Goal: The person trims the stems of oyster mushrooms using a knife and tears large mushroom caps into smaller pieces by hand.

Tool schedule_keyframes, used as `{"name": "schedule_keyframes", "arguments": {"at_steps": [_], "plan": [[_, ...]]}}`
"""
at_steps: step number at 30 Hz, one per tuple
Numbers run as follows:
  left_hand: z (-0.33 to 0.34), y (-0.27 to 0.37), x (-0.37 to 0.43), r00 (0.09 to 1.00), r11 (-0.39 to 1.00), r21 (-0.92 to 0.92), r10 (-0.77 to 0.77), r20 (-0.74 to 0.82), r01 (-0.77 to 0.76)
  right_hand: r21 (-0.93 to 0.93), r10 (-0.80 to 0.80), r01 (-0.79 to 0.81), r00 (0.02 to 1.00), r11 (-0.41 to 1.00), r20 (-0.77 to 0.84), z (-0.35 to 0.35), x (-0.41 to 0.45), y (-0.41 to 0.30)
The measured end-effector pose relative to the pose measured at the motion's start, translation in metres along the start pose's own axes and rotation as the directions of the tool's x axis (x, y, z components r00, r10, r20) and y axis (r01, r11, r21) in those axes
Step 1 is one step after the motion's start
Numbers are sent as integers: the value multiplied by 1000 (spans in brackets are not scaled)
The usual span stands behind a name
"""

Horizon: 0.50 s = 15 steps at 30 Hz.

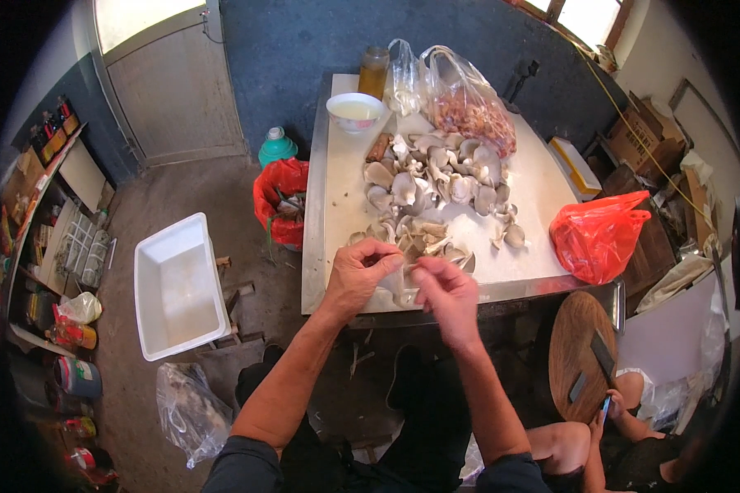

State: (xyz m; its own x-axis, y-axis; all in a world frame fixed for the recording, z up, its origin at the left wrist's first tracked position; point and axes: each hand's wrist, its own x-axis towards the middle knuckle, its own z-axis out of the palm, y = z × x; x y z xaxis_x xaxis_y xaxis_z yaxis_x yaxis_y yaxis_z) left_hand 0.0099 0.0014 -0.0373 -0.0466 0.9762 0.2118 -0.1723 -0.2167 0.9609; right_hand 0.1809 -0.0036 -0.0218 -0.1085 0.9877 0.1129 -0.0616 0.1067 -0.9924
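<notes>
A pale piece of oyster mushroom [396,287] hangs between my hands above the table's near edge. My left hand [361,274] pinches it between thumb and forefinger. Close by on the right, the thumb and fingertips of my right hand [449,293] pinch at the same piece; this hand is slightly blurred and its grip is partly hidden. Just beyond my hands lies a small heap of torn mushroom pieces [416,237]. Farther back is a larger pile of grey-brown oyster mushrooms [447,169], spread on the pale top of the table [533,249].
A bowl of cloudy liquid [354,114], a jar [374,73] and a plastic bag of reddish food [468,117] stand at the back. Red bags [598,237] flank the table. A white tub [182,286] sits left. At right, a seated person's hand [616,402] is near a round wooden board [583,357] bearing a cleaver.
</notes>
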Motion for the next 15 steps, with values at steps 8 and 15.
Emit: {"name": "schedule_keyframes", "arguments": {"at_steps": [8,15], "plan": [[0,-2,-2,994,997,-65,-35,104,42,223,103,-114,993,968,63,4,-3,14],[-3,0,-5,985,998,45,-48,167,41,276,82,-101,994,956,77,7,-5,11]]}}
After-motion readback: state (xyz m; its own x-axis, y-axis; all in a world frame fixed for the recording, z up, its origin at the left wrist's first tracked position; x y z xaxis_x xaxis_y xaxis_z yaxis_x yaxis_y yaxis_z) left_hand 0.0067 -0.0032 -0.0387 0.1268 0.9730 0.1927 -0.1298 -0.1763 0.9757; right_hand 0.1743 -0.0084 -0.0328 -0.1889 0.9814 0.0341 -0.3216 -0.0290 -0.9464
